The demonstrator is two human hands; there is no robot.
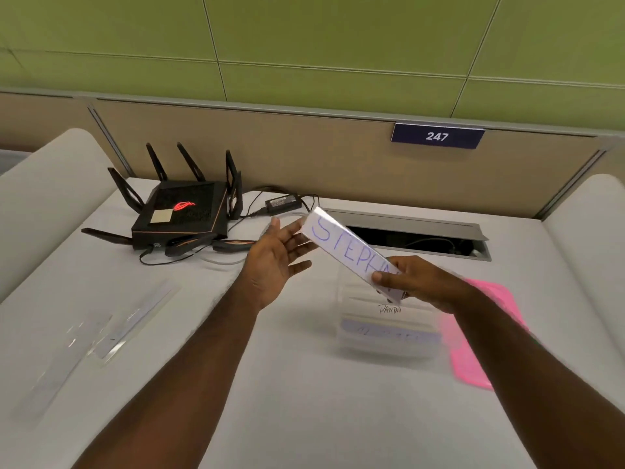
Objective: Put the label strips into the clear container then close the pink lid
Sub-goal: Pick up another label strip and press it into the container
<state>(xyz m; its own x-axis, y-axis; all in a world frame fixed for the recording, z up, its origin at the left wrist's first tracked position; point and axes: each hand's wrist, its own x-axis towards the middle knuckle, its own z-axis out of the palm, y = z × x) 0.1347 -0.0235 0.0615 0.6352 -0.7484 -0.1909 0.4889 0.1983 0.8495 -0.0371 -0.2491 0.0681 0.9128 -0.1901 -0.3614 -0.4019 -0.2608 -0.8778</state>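
Note:
A white label strip (345,247) with blue handwriting is held tilted in the air above the clear container (389,330). My right hand (419,282) pinches the strip's lower right end. My left hand (275,258) is open, fingers spread, with its fingertips at the strip's upper left end. The container stands on the desk below and is blurred; a strip with writing lies inside it. The pink lid (473,343) lies flat on the desk to the right of the container, partly hidden by my right forearm. Two more strips (101,336) lie on the desk at the left.
A black router (182,211) with several antennas and its power brick (282,202) and cables sit at the back left. An open cable hatch (416,236) is set into the desk behind the container. Padded dividers rise on both sides of the desk.

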